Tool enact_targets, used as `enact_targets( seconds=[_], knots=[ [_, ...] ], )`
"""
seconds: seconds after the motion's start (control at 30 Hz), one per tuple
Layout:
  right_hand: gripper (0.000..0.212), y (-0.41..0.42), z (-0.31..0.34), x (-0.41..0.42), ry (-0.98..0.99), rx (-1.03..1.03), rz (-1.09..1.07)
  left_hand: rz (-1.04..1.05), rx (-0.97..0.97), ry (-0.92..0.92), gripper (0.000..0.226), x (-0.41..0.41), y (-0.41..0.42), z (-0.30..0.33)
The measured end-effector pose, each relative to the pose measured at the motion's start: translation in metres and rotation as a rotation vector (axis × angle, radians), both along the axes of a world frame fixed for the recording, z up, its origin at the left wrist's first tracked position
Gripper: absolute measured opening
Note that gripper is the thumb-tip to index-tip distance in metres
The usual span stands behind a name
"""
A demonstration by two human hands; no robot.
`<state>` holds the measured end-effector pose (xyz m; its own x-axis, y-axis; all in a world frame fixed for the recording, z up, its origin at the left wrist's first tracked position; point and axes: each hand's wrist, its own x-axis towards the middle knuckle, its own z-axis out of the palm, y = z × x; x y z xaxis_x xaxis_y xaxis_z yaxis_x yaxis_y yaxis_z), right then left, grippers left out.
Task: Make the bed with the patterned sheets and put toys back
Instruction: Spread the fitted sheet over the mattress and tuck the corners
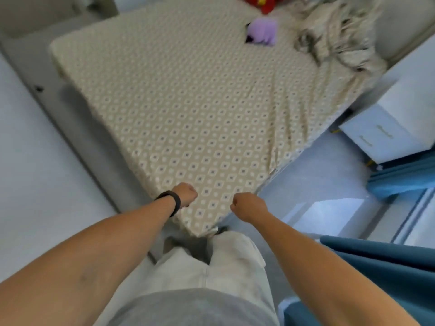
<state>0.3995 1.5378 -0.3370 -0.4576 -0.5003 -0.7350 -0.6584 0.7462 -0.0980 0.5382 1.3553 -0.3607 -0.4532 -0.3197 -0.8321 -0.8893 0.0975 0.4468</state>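
At the near bed corner my left hand (186, 194) and right hand (246, 206) grip the patterned sheet (188, 109); purple toy (262, 31) at one o'clock.

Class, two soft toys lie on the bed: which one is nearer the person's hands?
The purple toy. It lies on the patterned sheet closer to the hands than the red toy, which sits farther away at the picture's top edge.
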Motion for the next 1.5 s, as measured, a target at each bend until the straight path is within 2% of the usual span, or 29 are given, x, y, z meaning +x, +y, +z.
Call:
enact_targets(
  seconds=[0.13, 0.33, 0.47, 0.63, 0.77, 0.83, 0.93, 1.03, 1.1, 1.3, 1.5],
  knots=[
    [0.030, -0.020, -0.029, 0.025, -0.077, 0.012, 0.095, 0.225, 0.030, -0.048, 0.020, 0.046, 0.015, -0.038],
    [0.036, -0.051, -0.119, 0.034, -0.156, 0.066, 0.261, 0.555, 0.006, -0.088, 0.025, 0.066, 0.032, -0.125],
    [0.037, -0.064, -0.189, 0.035, -0.102, 0.134, 0.289, 0.607, 0.026, -0.099, 0.019, 0.067, 0.039, -0.184],
    [0.044, -0.066, -0.274, 0.070, -0.094, 0.176, 0.441, 0.591, 0.027, -0.160, 0.015, 0.084, 0.056, -0.252],
    [0.030, -0.052, -0.320, 0.099, -0.123, 0.211, 0.418, 0.568, 0.039, -0.194, 0.017, 0.106, 0.065, -0.291],
    [0.026, -0.050, -0.338, 0.117, -0.150, 0.218, 0.423, 0.635, 0.046, -0.193, 0.014, 0.118, 0.064, -0.307],
    [0.024, -0.048, -0.356, 0.130, -0.114, 0.211, 0.462, 0.682, 0.046, -0.184, 0.019, 0.121, 0.064, -0.324],
    [0.020, -0.050, -0.369, 0.133, -0.014, 0.153, 0.592, 0.638, 0.074, -0.153, 0.036, 0.115, 0.056, -0.336],
    [0.018, -0.047, -0.372, 0.134, -0.024, 0.135, 0.598, 0.611, 0.086, -0.129, 0.041, 0.108, 0.048, -0.344],
    [0.025, -0.038, -0.367, 0.125, -0.139, 0.079, 0.614, 0.585, -0.018, -0.135, 0.034, 0.095, 0.037, -0.357],
    [0.029, -0.033, -0.355, 0.145, -0.207, 0.095, 0.712, 0.704, 0.006, -0.112, 0.033, 0.136, 0.050, -0.364]
  ],
)
